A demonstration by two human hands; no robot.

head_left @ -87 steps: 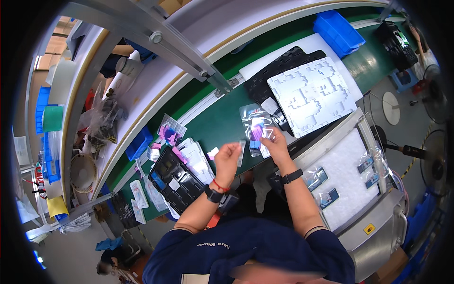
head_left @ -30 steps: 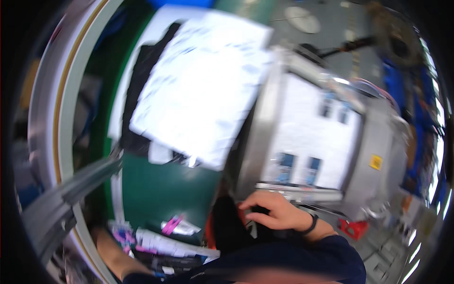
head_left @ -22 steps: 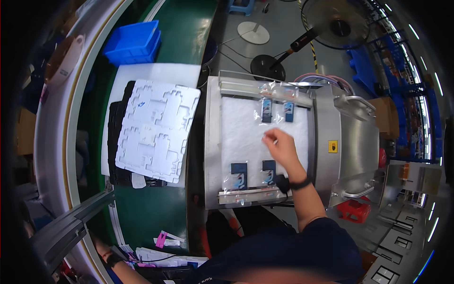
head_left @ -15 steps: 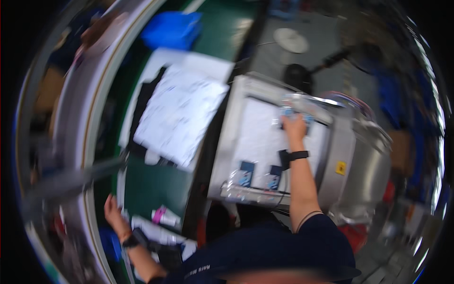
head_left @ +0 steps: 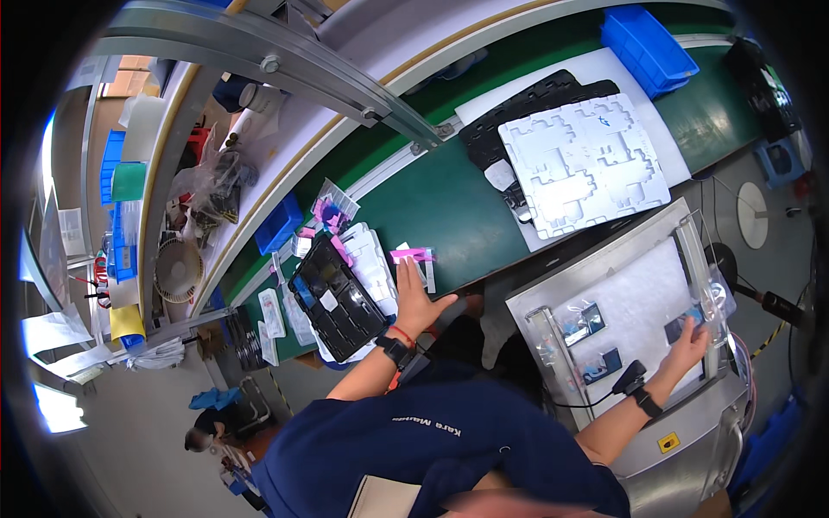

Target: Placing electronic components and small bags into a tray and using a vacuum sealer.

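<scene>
My left hand (head_left: 418, 302) reaches over the green bench with its fingers stretched out and thumb apart. Its fingertips are at a small white piece with a bright pink strip (head_left: 413, 255), and nothing is gripped. Over the white bed of a metal machine, my right hand (head_left: 686, 348) pinches a clear packet with a dark blue card (head_left: 682, 325) near the machine's far bar. Two similar packets, one (head_left: 582, 322) above the other (head_left: 602, 366), lie along the bed's near bar (head_left: 546, 344).
Beside my left hand sits a black compartment tray (head_left: 337, 298) on white trays. White molded trays (head_left: 587, 164) lie on black ones farther along the bench, near a blue bin (head_left: 649, 50). A metal frame beam (head_left: 285, 73) crosses above the bench's left part.
My view has swung left toward the bench. My left hand has come to the pink-striped piece. My right hand stays at the packet by the far bar.
</scene>
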